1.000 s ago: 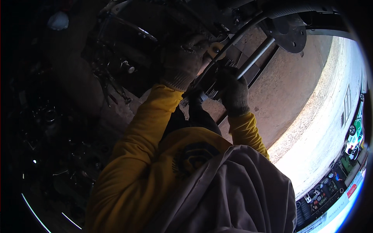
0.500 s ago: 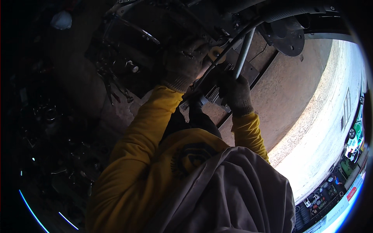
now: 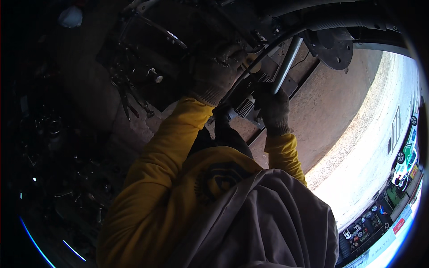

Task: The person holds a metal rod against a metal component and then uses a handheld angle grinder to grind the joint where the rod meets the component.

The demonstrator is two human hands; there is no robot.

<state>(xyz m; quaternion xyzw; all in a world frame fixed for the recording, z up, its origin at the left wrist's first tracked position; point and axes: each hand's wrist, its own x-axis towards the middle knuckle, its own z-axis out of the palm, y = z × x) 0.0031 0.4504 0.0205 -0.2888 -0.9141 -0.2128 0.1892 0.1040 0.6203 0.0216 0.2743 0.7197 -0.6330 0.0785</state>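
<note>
My right hand [image 3: 273,109], in a dark knit glove, is closed round the lower end of a grey metal pipe [image 3: 287,65]. The pipe slants up and to the right toward dark machine parts. My left hand [image 3: 216,71], gloved too, is up in the shadow to its left, with fingers curled. What those fingers hold is too dark to make out. A black hose [image 3: 267,50] arcs between the hands and passes close by the left one. Just past the left fingertips sits a yellowish round piece [image 3: 254,64].
A dark metal bracket [image 3: 335,49] with holes hangs right of the pipe. Below the hands is a ribbed metal part [image 3: 247,106]. Plier-like tools [image 3: 126,99] lie left of my left arm. Sunlit ground [image 3: 357,178] stretches to the right, with vehicles and goods beyond.
The pipe's upper end leans slightly further right, with my right hand still round it. My left hand stays in nearly the same place. The whole view has shifted a little.
</note>
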